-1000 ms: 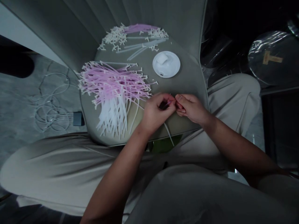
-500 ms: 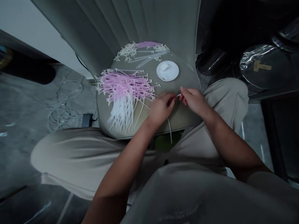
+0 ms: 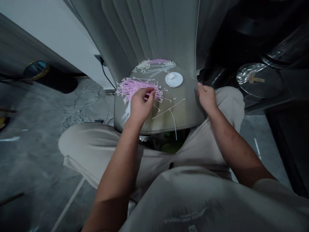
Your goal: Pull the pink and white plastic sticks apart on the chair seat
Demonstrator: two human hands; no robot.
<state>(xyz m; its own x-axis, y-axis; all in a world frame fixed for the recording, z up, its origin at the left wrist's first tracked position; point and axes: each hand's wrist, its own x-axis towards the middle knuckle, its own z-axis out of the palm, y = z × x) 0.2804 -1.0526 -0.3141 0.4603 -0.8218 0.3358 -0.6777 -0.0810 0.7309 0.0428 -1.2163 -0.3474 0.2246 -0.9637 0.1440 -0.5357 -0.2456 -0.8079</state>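
Note:
My left hand (image 3: 140, 104) is over the near right side of a heap of thin pink strips (image 3: 131, 86) with small whitish ends, its thumb and fingertips drawn together in a pinch. Whatever lies between those fingertips is hidden. Under that hand, white strips (image 3: 126, 113) stick out from the heap. My right hand (image 3: 207, 97) is closed at the seat's right edge, and I cannot make out what it holds. Between the hands, a thin pale strip (image 3: 169, 109) lies slanted on the seat. Another white strip (image 3: 173, 124) hangs past the front edge.
A grey padded chair seat (image 3: 190, 111) stands between my knees. On it are a round white dish (image 3: 173, 80) with a white piece inside and, farther back, a second bunch of strips (image 3: 145, 66). Coiled cables (image 3: 83, 104) lie on the floor at left. Wrapped dark objects (image 3: 260, 87) stand at right.
My hands have moved apart: the left went left to the heap, the right to the seat's right edge. A slanted strip now shows on the seat between them. The view has shifted.

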